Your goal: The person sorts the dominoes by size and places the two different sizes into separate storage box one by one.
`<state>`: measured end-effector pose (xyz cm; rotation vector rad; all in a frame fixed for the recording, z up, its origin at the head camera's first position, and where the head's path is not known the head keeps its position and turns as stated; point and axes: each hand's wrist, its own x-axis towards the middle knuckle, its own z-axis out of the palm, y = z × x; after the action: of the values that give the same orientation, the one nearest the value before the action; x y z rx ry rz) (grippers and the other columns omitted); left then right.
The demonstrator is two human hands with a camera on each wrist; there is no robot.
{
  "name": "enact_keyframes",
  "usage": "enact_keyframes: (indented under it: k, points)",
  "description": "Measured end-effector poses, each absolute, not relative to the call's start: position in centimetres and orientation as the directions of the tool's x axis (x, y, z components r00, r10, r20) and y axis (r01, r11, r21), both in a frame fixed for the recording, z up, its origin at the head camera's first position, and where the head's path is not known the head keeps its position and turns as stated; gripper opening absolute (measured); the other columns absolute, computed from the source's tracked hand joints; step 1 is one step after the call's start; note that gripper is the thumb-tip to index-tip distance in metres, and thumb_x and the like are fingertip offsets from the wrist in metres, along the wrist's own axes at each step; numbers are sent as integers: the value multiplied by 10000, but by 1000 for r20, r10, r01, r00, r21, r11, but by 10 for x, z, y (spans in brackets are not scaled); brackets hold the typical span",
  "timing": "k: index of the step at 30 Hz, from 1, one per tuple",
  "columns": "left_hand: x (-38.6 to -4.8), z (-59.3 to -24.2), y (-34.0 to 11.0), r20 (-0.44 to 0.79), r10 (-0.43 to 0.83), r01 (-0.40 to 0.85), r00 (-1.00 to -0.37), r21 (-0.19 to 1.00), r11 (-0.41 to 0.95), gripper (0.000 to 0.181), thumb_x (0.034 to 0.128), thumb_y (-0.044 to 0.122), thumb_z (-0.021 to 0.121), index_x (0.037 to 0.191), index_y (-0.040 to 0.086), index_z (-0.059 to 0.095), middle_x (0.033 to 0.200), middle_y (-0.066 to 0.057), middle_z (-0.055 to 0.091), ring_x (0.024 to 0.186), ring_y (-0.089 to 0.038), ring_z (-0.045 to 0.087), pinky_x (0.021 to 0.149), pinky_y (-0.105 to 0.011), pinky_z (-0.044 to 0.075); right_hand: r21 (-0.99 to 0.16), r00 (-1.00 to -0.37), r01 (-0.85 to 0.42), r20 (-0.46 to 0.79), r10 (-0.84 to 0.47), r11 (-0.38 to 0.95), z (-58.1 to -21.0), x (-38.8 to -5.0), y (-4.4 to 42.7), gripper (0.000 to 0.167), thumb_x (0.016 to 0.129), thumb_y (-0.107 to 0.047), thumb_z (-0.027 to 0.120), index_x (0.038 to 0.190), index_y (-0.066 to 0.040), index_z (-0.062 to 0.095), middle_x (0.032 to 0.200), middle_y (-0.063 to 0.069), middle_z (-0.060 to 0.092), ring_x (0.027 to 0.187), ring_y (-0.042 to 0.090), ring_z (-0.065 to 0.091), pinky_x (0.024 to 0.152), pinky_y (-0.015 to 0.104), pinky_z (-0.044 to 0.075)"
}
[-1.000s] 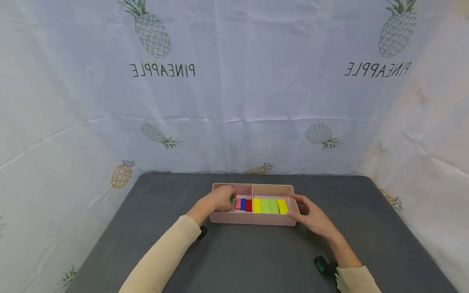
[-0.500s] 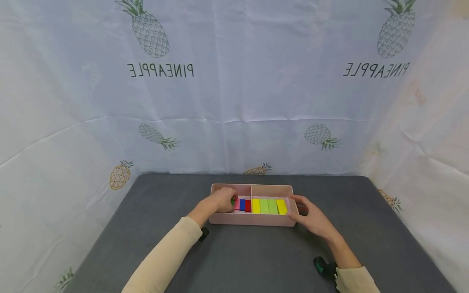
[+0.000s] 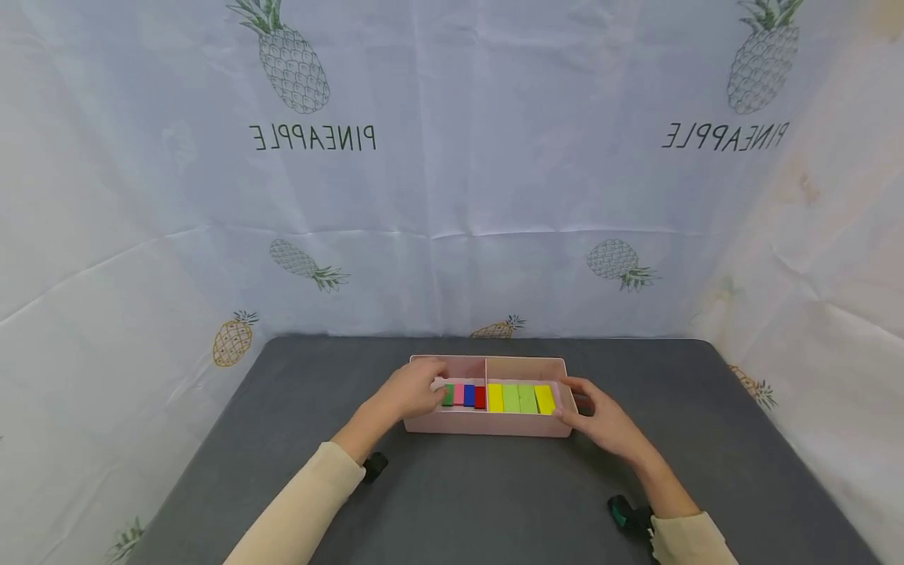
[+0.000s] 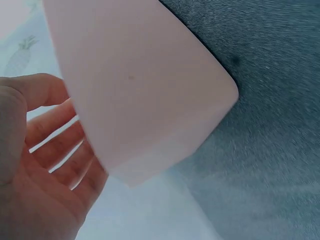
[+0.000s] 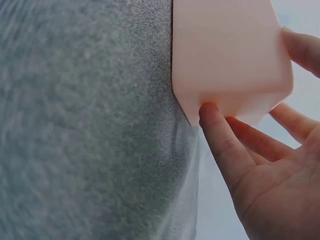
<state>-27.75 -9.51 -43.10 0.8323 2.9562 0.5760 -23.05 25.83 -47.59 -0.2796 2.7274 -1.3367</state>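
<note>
A pink two-compartment box (image 3: 487, 424) lies on the table. In its left compartment a green block (image 3: 448, 395), a pink block (image 3: 459, 394), a blue block (image 3: 469, 395) and a red block (image 3: 480, 397) stand in a row. The right compartment holds yellow blocks (image 3: 495, 397) and light green blocks (image 3: 519, 398). Over the left end, my left hand (image 3: 417, 388) has loosely bent fingers beside the green block, nothing visible in them; its fingertips are hidden behind the wall in the left wrist view. My right hand (image 3: 600, 416) holds the box's right end, thumb at the rim, fingers against the end wall.
The dark grey table (image 3: 466, 502) extends around the box on every side. Behind it hangs a pale curtain (image 3: 452, 188) with pineapple prints. Black wrist devices (image 3: 625, 514) sit at both wrists.
My left hand has let go of the green block and drawn back left, so the block now shows beside the pink one. The right hand keeps its place on the box.
</note>
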Motion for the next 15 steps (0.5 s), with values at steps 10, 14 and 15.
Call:
enact_keyframes:
  k: [10, 14, 15]
  points:
    - [-251, -422, -115, 256, 406, 474, -877, 330, 816, 173, 953, 197, 680, 1097, 106, 706, 1168, -57, 688, 1057, -261, 605, 909, -472, 521, -705, -970, -216, 74, -233, 676, -466, -228, 257, 730, 964, -399, 701, 1525, -38, 405, 1491, 239, 473, 1250, 452, 561, 910, 572, 528]
    - [-242, -426, -124, 373, 410, 512, -832, 232, 827, 184, 955, 203, 680, 1087, 80, 717, 1087, -84, 693, 1043, -298, 617, 918, -481, 509, -672, -968, -238, 102, -231, 701, -459, -224, 256, 708, 968, -369, 702, 1505, -7, 416, 1445, 250, 503, 1210, 437, 594, 889, 538, 551]
    - [-240, -427, -126, 403, 415, 521, -816, 202, 829, 199, 954, 206, 683, 1095, 70, 720, 1082, -95, 693, 1052, -311, 619, 928, -490, 505, -663, -968, -238, 105, -226, 710, -457, -223, 256, 709, 968, -375, 701, 1501, -3, 419, 1440, 249, 504, 1198, 430, 603, 885, 531, 554]
